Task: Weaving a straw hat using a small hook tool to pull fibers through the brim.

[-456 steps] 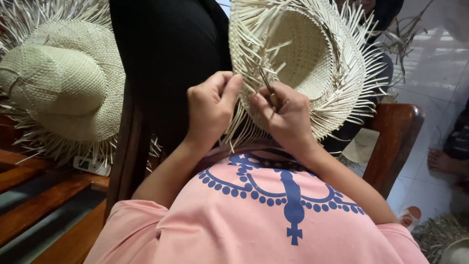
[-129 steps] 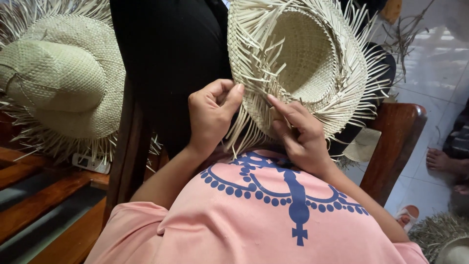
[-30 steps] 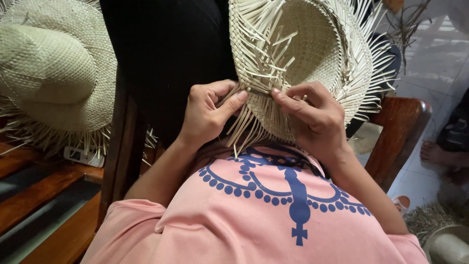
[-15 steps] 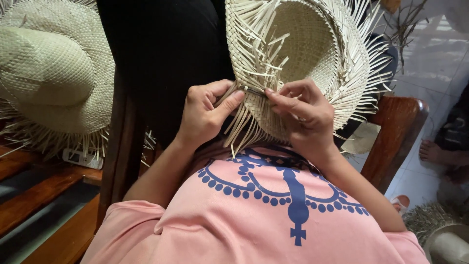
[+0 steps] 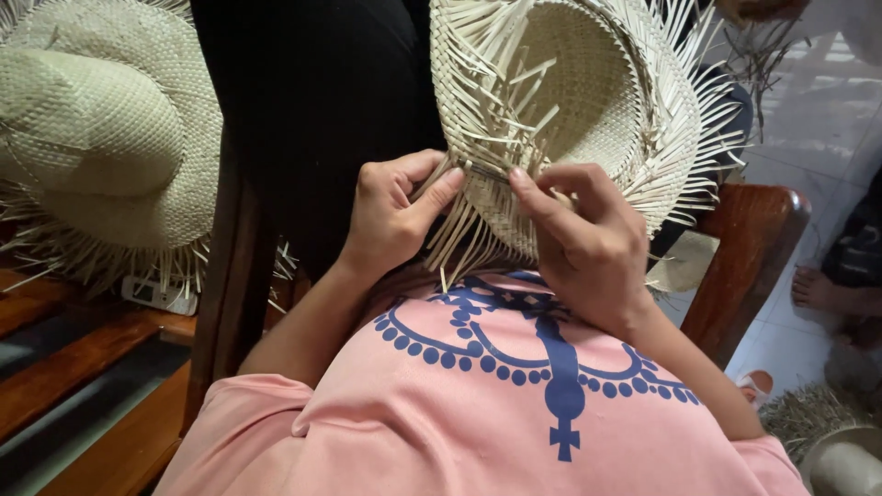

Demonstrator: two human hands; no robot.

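Note:
A pale straw hat (image 5: 588, 101) with loose unwoven strands around its brim stands on edge above my lap, its hollow crown facing me. My left hand (image 5: 395, 216) pinches the near left part of the brim between thumb and fingers. My right hand (image 5: 583, 243) grips strands on the same brim edge just to the right, index finger stretched toward the left thumb. Both hands rest over my pink shirt (image 5: 496, 404) with its blue print.
A second straw hat (image 5: 101, 138) with a fringed brim lies at the left on a wooden bench (image 5: 83, 367). A dark cloth (image 5: 312, 101) hangs behind the hands. A wooden chair arm (image 5: 749, 248) is at right, with another person's bare foot (image 5: 822, 289) on the tiled floor.
Over the earlier frames the hat has been turned and shifted a little while both hands stayed on the near brim. In the last half second my fingers have closed nearer together on the strands.

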